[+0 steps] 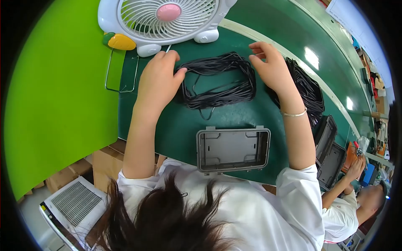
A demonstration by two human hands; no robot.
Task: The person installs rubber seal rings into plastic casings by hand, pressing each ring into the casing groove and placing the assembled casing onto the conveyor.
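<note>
**Black cable coil [220, 100] at frame centre**

At upper left sits a pink-hubbed fan [167, 27]. Below it, the left hand [159, 79] is slack, its thumb at the coil's upper-left corner; whether they touch, I cannot tell. The coil lies between the hands, above an open-topped gray case [232, 148]. The right hand [270, 65], released, fingers bent, is just beside the coil's upper-right corner. Farther right lies another cable bundle [309, 90].

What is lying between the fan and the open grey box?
In the head view, a black cable coil lies between the fan and the grey box.
</note>
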